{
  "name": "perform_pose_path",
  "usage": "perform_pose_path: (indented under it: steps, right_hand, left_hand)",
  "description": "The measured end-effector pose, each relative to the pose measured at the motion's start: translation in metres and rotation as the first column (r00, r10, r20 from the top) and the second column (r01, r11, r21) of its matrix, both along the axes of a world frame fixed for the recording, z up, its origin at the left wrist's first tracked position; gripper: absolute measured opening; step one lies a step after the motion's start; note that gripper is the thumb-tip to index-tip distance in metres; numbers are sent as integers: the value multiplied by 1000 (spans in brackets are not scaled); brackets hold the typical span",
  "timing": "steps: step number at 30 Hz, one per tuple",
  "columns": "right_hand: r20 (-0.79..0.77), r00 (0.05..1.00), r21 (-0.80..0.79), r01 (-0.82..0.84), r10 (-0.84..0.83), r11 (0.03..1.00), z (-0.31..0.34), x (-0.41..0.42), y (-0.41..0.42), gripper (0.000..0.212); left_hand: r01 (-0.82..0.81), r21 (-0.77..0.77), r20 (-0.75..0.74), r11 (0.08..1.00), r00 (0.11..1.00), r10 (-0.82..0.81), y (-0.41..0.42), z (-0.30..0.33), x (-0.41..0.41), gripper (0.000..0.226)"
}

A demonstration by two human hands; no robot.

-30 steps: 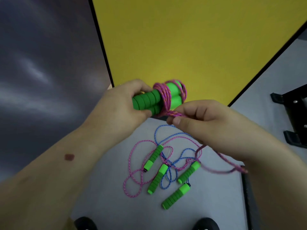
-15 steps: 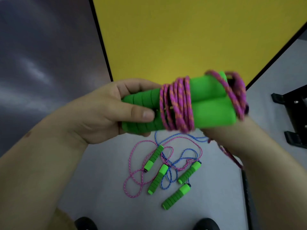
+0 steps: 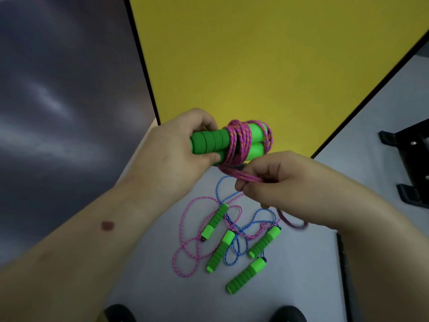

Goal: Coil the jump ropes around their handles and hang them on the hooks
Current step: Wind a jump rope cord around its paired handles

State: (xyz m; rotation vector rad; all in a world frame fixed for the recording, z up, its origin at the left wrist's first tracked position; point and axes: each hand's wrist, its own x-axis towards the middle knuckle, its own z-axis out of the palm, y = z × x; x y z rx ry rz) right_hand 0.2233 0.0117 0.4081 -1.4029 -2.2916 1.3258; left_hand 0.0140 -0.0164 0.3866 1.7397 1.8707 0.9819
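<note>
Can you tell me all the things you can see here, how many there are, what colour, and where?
held handles: two, green, side by side in the left hand
held rope: one, pink, coiled round the held handles, its tail in the right hand
floor handles: four, green, on the grey floor
loose ropes: pink and blue, tangled on the floor
panel: one, yellow, behind
black frame: right edge
left hand: grips the held handles
right hand: pinches the rope tail

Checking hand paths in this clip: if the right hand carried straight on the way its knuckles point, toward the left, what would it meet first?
Probably the left hand, which grips the paired green handles. The right hand sits slightly lower and pinches the pink rope, so with depth unclear it might pass beneath.
</note>
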Motion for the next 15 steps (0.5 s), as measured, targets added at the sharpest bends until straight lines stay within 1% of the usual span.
perform_pose_path:
  steps: [2,3,5,6,7,9,11,13,15]
  right_hand:
    - [-56,997,10,59,-58,998,5,6,2,10]
    - [-84,994,42,78,-74,996,6,8,3,9]
    - [-153,981,122,140,-121,983,8,10,3,5]
    - [-196,969,161,184,-151,970,9,8,3,3]
    - [-244,953,189,227,-178,955,9,6,2,2]
    - [-352,908,193,309,-228,931,9,3,3,5]
    - [-432,860,175,375,-271,910,9,1,3,7]
    - [-463,833,123,399,-303,909,7,1,3,9]
    - [-458,804,-36,409,-379,912,4,2,5,14]
  left_hand:
    - [15,-19,-53,1000,998,-16,2,0,-4,38]
    - [34,-38,-66,999,997,-36,3,0,-6,40]
    - [100,-90,-64,991,992,-106,3,3,-7,42]
    - [137,-129,-33,982,989,-143,2,5,-5,42]
    - [177,-173,27,969,984,-176,1,7,-4,41]
    - [271,-242,182,932,956,-230,0,11,-3,41]
    - [377,-270,343,886,898,-277,0,15,-6,45]
    - [497,-254,537,830,786,-306,-1,18,-11,46]
    - [613,-206,716,763,626,-309,-2,17,-17,46]
